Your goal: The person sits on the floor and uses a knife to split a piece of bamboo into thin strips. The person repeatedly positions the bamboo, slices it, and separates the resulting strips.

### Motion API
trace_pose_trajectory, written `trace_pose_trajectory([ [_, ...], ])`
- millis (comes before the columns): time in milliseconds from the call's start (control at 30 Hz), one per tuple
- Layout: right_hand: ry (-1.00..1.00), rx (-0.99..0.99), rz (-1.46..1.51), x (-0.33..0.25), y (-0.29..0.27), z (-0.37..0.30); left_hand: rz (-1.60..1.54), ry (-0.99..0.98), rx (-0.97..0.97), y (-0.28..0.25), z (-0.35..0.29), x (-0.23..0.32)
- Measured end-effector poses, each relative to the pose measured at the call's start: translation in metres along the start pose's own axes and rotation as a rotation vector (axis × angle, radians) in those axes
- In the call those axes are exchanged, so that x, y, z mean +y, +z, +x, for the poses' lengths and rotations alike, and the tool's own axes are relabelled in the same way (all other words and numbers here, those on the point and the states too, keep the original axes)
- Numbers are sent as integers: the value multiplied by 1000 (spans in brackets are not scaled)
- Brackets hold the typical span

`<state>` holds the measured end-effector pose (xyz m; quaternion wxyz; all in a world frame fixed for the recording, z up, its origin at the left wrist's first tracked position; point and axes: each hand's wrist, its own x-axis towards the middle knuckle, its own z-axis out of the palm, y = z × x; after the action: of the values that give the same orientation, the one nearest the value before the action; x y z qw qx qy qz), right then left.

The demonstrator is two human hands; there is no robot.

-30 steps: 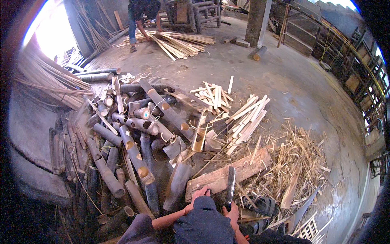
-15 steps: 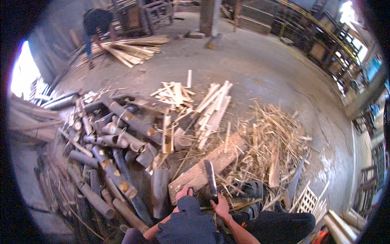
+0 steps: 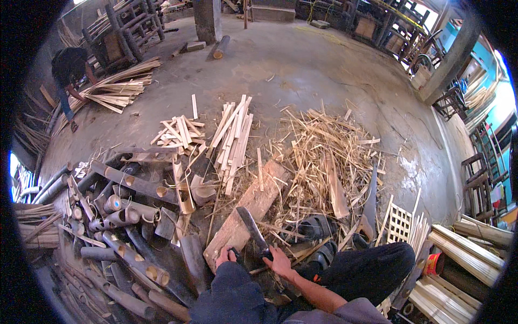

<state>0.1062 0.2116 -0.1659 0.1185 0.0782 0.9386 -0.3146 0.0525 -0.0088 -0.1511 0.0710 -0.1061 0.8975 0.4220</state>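
My right hand (image 3: 280, 263) is wrapped round the dark handle of a long-bladed machete (image 3: 250, 226). The blade slants up and left, its tip over a thick wooden board (image 3: 245, 208) that lies aslant before me. At the board's near end is my left hand (image 3: 226, 256), fingers curled by something small and dark that I cannot make out; the dark sleeve hides part of this hand. Just right of the machete sits my sandalled foot (image 3: 310, 227).
Cut bamboo lengths (image 3: 135, 264) crowd the left. Pale split strips (image 3: 234, 143) lie ahead, beside a heap of shavings (image 3: 318, 156). At right are a handsaw (image 3: 369, 208), a woven lattice (image 3: 400, 222) and bundled slats (image 3: 467, 251). Another person (image 3: 70, 70) bends over long strips, far left.
The view has swung to the right, so the surroundings sit further left. The machete now leans more to the left, its tip over the board. Both hands keep their places near the board's end.
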Motion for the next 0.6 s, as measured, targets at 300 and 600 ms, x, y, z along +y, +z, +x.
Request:
trace_pose_trajectory([
  [300, 27, -40, 44, -21, -6, -3, 33, 30, 60, -9, -3, -10],
  [600, 59, -61, 69, -18, -9, -3, -81, 60, -28, 6, 11, -43],
])
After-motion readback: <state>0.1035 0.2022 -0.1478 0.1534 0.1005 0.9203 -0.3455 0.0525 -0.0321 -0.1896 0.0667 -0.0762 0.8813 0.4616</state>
